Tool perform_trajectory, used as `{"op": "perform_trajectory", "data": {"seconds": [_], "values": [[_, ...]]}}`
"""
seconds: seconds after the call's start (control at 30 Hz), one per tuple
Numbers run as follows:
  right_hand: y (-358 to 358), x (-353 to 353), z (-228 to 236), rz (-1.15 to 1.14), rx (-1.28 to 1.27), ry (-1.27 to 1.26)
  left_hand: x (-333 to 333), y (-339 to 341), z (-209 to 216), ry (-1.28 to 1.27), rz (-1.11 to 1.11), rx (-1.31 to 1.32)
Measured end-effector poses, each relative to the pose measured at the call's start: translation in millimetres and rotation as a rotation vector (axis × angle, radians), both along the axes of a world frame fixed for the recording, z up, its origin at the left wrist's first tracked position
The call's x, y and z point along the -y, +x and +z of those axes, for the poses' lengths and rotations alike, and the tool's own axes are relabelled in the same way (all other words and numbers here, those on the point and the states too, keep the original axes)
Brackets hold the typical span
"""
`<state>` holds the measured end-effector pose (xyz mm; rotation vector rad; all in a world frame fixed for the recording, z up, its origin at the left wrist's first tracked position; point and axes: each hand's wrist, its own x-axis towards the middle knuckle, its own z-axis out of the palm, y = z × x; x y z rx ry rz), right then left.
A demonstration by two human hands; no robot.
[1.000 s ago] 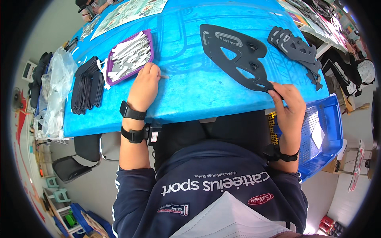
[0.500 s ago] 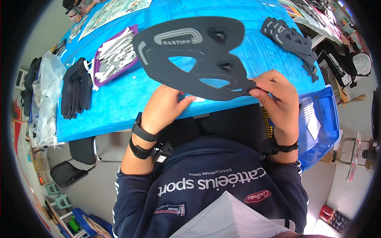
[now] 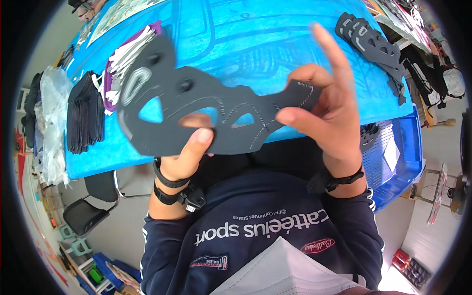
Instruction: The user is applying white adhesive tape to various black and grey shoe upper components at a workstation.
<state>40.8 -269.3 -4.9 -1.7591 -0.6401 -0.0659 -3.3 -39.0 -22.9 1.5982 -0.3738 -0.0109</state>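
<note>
A dark grey flat panel [image 3: 228, 101] is held up above the near edge of the blue-covered table. It has stitched lines, several cutouts, two round dark bumps and a silvery printed outline. My left hand [image 3: 184, 160] grips its lower edge, thumb in front and fingers behind, partly visible through a cutout. At the narrow right end, my right hand [image 3: 334, 115] holds the panel with the thumb on its face and other fingers behind. The right index finger points upward, off the panel.
Similar dark panels [image 3: 371, 46] lie overlapped at the far right. On the left are a purple tray [image 3: 156, 27] of white strips, a stack of dark pieces [image 3: 84, 115] and clear plastic [image 3: 51, 123]. A blue crate [image 3: 410, 147] stands right; a black chair [image 3: 86, 214] stands left.
The panel has turned and moved left and lower, its bumps now on the left side. My left hand has taken hold of its lower edge. The right index finger has lifted.
</note>
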Motion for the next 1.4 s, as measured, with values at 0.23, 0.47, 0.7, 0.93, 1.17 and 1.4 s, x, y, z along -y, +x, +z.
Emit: {"op": "perform_trajectory", "data": {"seconds": [0.23,0.47,0.7,0.93,1.17,1.4], "values": [[-2.2,-11.3,-26.1,0.018,-0.333,0.214,7.6,-4.0,-7.8,0.054,0.303,0.206],[2.4,-5.2,-31.0,0.085,0.015,-0.086,4.2,0.0,-14.6,0.226,0.183,0.130],[-4.4,-6.0,-46.3,0.044,-0.187,-0.014,3.6,7.8,-17.3,0.457,0.262,0.215],[4.4,-10.2,-42.9,0.184,-0.021,-0.138,-5.8,-3.0,-20.9,0.422,0.237,-0.045],[9.4,-10.3,-43.3,0.202,0.052,-0.183,-2.2,-2.5,-25.3,0.497,0.225,0.022],[9.7,-12.3,-43.4,0.183,0.073,-0.174,-0.5,-2.8,-23.8,0.532,0.274,0.022]]}}
